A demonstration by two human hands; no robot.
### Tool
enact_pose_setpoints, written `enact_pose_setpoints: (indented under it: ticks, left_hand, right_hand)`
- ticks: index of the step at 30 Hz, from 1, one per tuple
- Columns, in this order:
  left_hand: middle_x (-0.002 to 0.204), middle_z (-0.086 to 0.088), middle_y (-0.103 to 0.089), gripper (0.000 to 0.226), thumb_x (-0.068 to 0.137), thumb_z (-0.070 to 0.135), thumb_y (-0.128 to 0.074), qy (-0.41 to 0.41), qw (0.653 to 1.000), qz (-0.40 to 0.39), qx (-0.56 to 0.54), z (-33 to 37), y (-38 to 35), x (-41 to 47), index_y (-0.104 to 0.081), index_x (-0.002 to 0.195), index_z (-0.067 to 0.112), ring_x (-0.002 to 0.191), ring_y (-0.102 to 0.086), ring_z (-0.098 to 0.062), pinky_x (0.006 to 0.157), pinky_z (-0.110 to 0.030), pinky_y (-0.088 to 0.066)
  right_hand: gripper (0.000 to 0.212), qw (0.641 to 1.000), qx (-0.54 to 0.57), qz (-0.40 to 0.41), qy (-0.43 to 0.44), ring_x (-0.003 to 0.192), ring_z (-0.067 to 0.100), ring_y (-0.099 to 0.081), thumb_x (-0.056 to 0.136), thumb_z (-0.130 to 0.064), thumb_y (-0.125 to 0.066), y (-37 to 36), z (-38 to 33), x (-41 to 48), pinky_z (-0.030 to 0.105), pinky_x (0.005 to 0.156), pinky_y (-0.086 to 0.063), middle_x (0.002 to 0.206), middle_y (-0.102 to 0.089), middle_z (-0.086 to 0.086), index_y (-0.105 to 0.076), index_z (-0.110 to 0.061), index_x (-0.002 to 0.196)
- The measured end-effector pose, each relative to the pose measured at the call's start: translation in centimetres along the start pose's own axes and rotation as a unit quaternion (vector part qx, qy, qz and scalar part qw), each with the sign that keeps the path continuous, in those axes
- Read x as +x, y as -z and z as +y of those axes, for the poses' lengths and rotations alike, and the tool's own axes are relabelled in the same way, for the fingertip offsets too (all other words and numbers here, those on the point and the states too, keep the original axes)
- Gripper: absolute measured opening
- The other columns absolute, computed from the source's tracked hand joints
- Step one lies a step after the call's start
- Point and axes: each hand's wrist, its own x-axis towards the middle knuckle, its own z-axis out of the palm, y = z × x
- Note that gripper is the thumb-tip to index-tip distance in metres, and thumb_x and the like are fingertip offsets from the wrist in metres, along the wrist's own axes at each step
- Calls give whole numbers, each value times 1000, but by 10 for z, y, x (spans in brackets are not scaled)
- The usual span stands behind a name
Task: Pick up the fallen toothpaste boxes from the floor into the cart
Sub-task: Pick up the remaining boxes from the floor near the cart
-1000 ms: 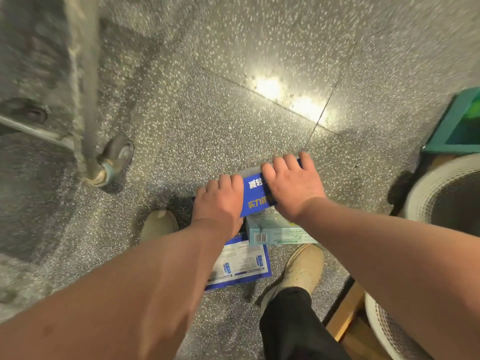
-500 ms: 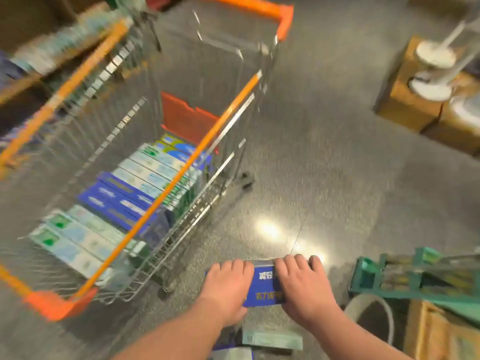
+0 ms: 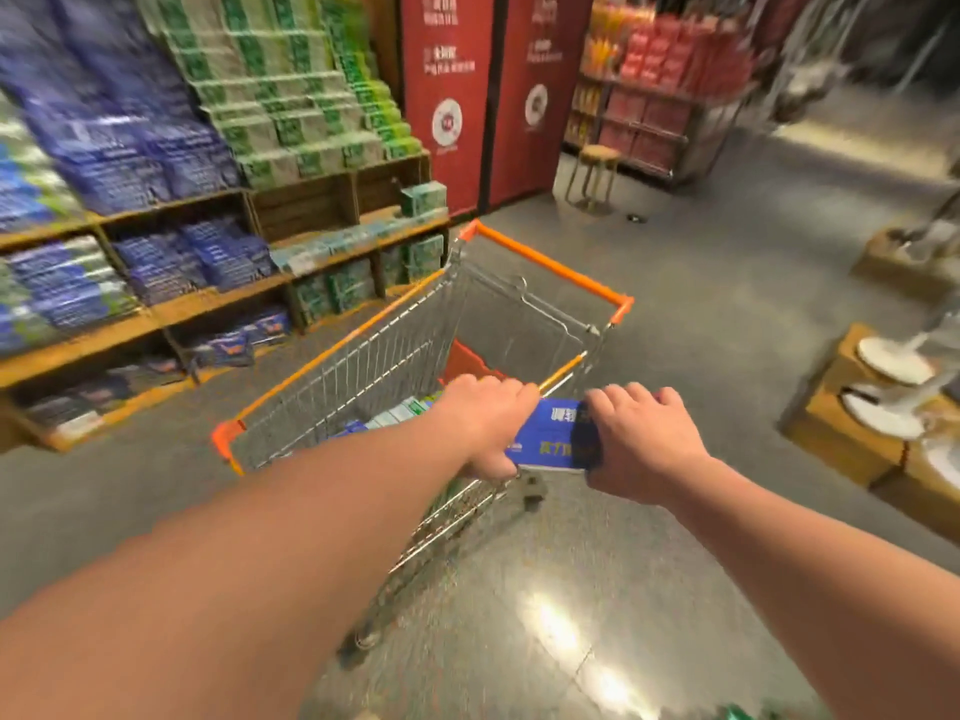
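Note:
A blue toothpaste box (image 3: pixel 553 433) hangs in the air at the near right edge of the cart (image 3: pixel 343 345). My left hand (image 3: pixel 485 423) grips its left end and my right hand (image 3: pixel 641 444) grips its right end. The wire cart has orange trim, and boxes (image 3: pixel 395 415) lie on its bottom, mostly hidden behind my left arm. The floor boxes are out of view.
Wooden shelves (image 3: pixel 156 309) packed with blue and green toothpaste boxes run along the left. Red pillars (image 3: pixel 493 96) and a small stool (image 3: pixel 597 174) stand beyond the cart. Cardboard boxes with white fans (image 3: pixel 878 407) sit at the right. Grey floor lies between.
Both hands have lifted the blue box from the floor up to the cart's rim. The view rose from the floor to the shelves and aisle.

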Motion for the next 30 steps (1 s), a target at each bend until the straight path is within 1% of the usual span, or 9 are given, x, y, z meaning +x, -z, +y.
enact_pose_setpoints:
  ticks: [4, 8, 11, 13, 16, 18, 22, 25, 30]
  left_hand:
    - [110, -1, -60, 63, 68, 58, -72, -6, 1000, 2, 2, -66, 20, 0, -42, 110, 23, 104, -64, -28, 83, -41, -49]
    - [107, 0, -60, 59, 68, 56, -70, -32, 999, 3, 27, -143, 26, 10, -40, 108, 24, 102, -62, -27, 82, -41, -48]
    - [108, 0, -60, 60, 69, 57, -70, -57, 997, 9, 47, -197, 25, 24, -40, 109, 24, 103, -62, -27, 81, -40, -47]
    - [107, 1, -59, 58, 70, 56, -71, -67, 996, 12, 61, -227, 20, 35, -37, 106, 25, 103, -62, -26, 80, -40, -44]
    - [104, 4, -57, 57, 68, 54, -73, -73, 996, 11, 52, -261, 15, 52, -32, 99, 29, 101, -61, -25, 78, -38, -37]
    - [101, 5, -57, 56, 68, 54, -72, -86, 994, 7, 69, -276, 11, 66, -31, 97, 30, 100, -60, -25, 79, -38, -36]
    - [96, 7, -55, 51, 68, 53, -71, -97, 993, -26, 61, -297, -12, 101, -36, 98, 30, 97, -58, -22, 86, -41, -39]
    - [100, 6, -56, 49, 70, 48, -71, -100, 992, -57, 43, -308, -39, 136, -39, 102, 29, 99, -58, -23, 88, -41, -39]
    - [102, 5, -57, 50, 69, 41, -74, -96, 991, -87, 36, -324, -114, 216, -43, 107, 28, 101, -58, -22, 95, -42, -41]
  right_hand:
    - [62, 999, 17, 32, 18, 106, 24, -57, 64, -56, -63, 33, -22, 48, 37, 83, -40, 112, -60, -5, -49, -25, 115]
    - [66, 998, 36, 45, -1, 107, 24, -58, 60, -58, -64, 46, -54, 106, 38, 88, -44, 114, -61, -4, -49, -25, 116]
    - [66, 997, 50, 41, -33, 105, 24, -58, 59, -58, -68, 53, -79, 149, 39, 87, -42, 112, -61, -4, -49, -25, 113]
    - [66, 997, 53, 38, -51, 105, 24, -57, 59, -59, -70, 54, -93, 175, 40, 86, -40, 112, -61, -4, -49, -25, 112]
    - [65, 994, 75, 19, -82, 108, 26, -56, 62, -58, -70, 51, -112, 205, 43, 85, -38, 114, -60, -2, -47, -25, 113]
    - [65, 991, 91, 4, -102, 110, 26, -55, 63, -56, -70, 45, -120, 221, 44, 88, -38, 115, -59, -2, -47, -24, 114]
    - [64, 986, 109, -33, -119, 112, 26, -54, 65, -54, -69, 23, -119, 255, 45, 90, -39, 118, -59, -2, -47, -23, 117]
    - [64, 981, 129, -64, -129, 113, 25, -53, 66, -54, -69, -6, -112, 284, 45, 88, -39, 118, -58, -2, -46, -24, 117]
    - [63, 970, 166, -112, -140, 119, 24, -51, 70, -55, -66, -95, -97, 347, 46, 90, -40, 122, -55, -1, -44, -23, 120]
